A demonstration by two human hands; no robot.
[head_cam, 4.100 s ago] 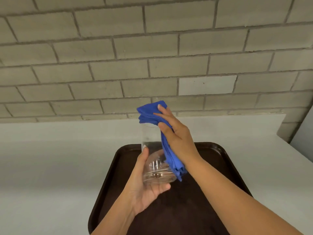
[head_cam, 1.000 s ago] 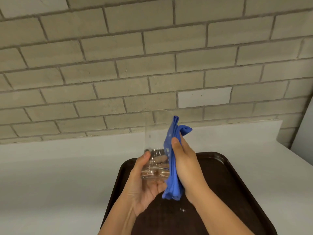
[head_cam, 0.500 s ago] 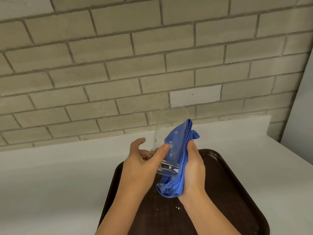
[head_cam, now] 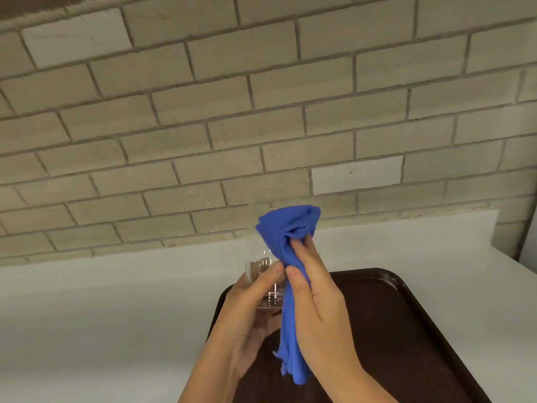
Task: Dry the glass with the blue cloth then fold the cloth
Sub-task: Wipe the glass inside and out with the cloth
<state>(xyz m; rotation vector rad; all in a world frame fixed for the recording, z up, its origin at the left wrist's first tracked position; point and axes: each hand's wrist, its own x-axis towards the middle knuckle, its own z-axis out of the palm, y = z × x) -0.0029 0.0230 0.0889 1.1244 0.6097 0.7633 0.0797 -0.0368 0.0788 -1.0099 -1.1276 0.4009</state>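
The left hand is cupped round the lower part of the glass, thumb laid across the side nearest the person and the other fingers wrapped behind, so the base sits in the curl of the palm. The glass stands roughly upright in that grip, held up above the near-left corner of the dark brown tray, not touching it. It is clear and hard to make out; its upper part is mostly covered by the cloth, and a few drops show low down near the base.

The right hand presses the blue cloth against the right side of the glass. The fingers are closed loosely on the cloth, with the thumb lying along its near edge just beside the left thumb, and two fingertips pushing into a bunched fold up by the rim. The cloth is gathered into a thick wad at the top of the glass, and from there it hangs down in a long twisted tail between the two wrists, its end dangling free over the tray.

The tray lies on a pale grey counter, which runs back to a wall of beige brick.
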